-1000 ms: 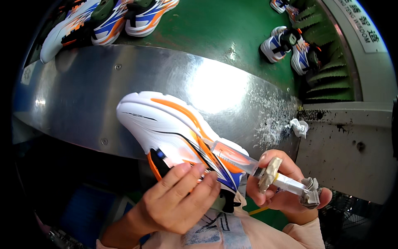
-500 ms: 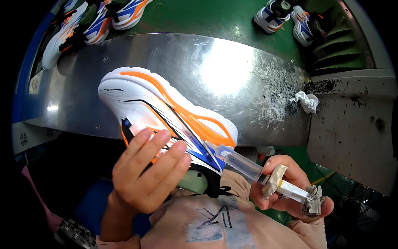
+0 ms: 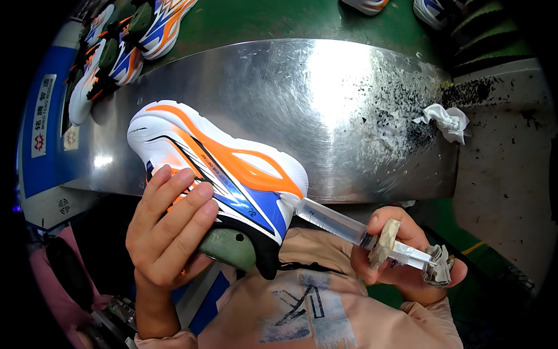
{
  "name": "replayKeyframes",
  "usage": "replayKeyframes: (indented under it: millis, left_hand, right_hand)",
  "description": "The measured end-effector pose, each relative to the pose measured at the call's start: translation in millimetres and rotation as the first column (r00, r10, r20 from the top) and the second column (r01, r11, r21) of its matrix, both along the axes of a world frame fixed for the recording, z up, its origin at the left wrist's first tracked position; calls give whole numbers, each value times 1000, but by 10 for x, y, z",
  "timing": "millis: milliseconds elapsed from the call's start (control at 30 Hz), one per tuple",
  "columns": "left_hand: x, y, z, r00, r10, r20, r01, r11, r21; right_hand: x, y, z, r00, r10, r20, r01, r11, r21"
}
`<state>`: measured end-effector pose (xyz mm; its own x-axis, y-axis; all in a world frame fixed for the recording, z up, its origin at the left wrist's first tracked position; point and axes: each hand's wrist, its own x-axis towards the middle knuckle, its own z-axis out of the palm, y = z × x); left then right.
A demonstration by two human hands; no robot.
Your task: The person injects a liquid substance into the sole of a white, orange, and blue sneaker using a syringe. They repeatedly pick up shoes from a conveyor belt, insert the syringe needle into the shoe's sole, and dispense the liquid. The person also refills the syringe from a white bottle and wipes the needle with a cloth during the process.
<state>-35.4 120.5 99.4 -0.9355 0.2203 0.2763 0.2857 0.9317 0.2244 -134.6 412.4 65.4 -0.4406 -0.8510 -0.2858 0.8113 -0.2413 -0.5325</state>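
A white, orange and blue sneaker (image 3: 224,156) is held on its side over the front of the metal table, its sole edge facing away and its toe to the left. A green shoe last (image 3: 228,248) fills its opening. My left hand (image 3: 168,232) grips the sneaker's upper, fingers lying across it and thumb hidden. My right hand (image 3: 401,247) is closed around a clear syringe (image 3: 332,221) with wrapped, padded grips at its flange and plunger end. The syringe's tip is at the heel, by the seam between upper and sole; the exact contact is hard to see.
The steel table (image 3: 256,81) has dark, flaky residue toward its right. A crumpled white tissue (image 3: 446,122) lies at its right edge. Beyond, a green conveyor belt (image 3: 256,20) carries more sneakers (image 3: 165,29) at left and right. A grey metal panel (image 3: 505,157) stands at right.
The sneaker, with my left hand on it, has shifted left and turned slightly. The syringe tip has gone from the blue side panel to the back of the heel.
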Motion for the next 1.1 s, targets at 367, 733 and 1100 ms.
replayKeyframes:
  millis: [367, 733, 1100]
  left_hand:
    - [-379, -33, 170, 987, -111, 117, 125, 984, -126]
    - [-917, 418, 346, 936, -74, 344, 174, 947, -270]
    - [-896, 1106, 285, 881, 400, 252, -327, 900, -289]
  right_hand:
    - [104, 101, -121, 995, -71, 65, 73, 997, -31]
    - [173, 50, -193, 883, -195, 427, 315, 921, -231]
    - [432, -28, -44, 885, -428, 183, 453, 883, -123]
